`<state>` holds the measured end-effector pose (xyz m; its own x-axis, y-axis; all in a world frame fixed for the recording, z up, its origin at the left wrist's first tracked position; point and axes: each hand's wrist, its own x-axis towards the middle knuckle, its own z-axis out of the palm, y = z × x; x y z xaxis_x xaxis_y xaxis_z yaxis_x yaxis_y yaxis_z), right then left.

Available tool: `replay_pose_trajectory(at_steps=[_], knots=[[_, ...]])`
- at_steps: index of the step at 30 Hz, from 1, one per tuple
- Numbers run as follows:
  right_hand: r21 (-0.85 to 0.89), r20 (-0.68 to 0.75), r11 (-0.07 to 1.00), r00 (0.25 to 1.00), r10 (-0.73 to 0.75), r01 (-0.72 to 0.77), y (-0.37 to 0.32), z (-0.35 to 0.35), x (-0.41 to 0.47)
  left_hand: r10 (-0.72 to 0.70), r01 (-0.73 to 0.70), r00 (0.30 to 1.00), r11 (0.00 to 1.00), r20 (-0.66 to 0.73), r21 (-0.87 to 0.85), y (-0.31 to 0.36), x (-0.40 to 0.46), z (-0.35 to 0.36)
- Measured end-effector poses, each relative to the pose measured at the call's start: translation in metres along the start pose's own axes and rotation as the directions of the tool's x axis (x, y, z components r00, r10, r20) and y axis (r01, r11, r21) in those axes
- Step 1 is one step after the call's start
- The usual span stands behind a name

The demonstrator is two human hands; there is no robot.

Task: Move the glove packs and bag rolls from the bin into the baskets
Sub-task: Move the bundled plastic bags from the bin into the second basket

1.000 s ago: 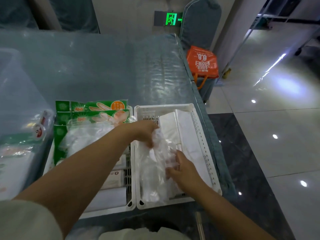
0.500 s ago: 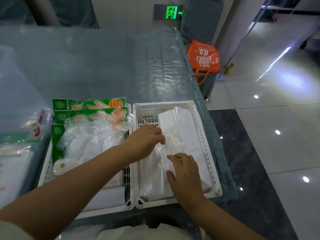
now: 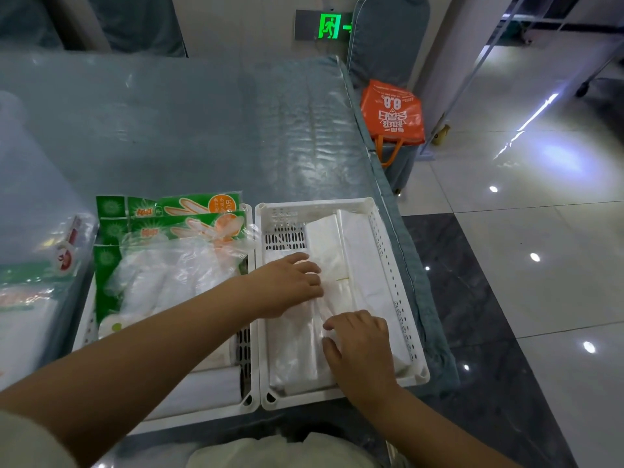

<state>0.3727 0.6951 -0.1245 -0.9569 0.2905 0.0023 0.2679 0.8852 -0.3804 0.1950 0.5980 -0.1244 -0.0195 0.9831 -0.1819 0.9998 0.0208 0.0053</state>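
White right basket point(image 3: 388, 238) — both hands' grip flat: left hand point(image 3: 290, 285), right hand point(image 3: 358, 346) pressing clear bags point(image 3: 297, 346).

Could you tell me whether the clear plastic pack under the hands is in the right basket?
In: the clear pack lies flat inside the right basket.

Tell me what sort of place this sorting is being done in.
Probably a public or commercial building, a hall or function room rather than a home. A lit green exit sign hangs on the wall, the polished tile floor mirrors ceiling lights, and the table wears a cloth under clear plastic.
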Motion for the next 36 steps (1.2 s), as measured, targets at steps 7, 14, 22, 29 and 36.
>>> replay_pose_trajectory(at_steps=[7,14,22,29,36], knots=[[0.039,0.156,0.999,0.987,0.024,-0.031,-0.016,0.010,-0.002,0.056,-0.042,0.990,0.993,-0.127,0.114,-0.005,-0.006,-0.020],[0.342,0.397,0.914,0.915,0.072,-0.220,-0.047,0.017,-0.007,0.019,-0.026,0.998,0.994,0.059,0.110,-0.022,-0.010,-0.027],[0.346,0.380,0.901,0.917,0.120,-0.262,-0.048,0.022,-0.014,-0.157,0.130,0.971,0.980,0.178,0.153,-0.054,0.006,-0.026],[-0.143,0.211,0.989,0.975,0.069,-0.039,-0.040,0.016,-0.010,-0.255,0.242,0.947,0.966,0.194,0.088,-0.055,0.025,-0.018],[-0.219,0.257,0.960,0.939,0.228,-0.173,-0.028,0.022,-0.006,-0.399,0.414,0.907,0.904,0.132,-0.111,-0.057,0.024,0.000]])
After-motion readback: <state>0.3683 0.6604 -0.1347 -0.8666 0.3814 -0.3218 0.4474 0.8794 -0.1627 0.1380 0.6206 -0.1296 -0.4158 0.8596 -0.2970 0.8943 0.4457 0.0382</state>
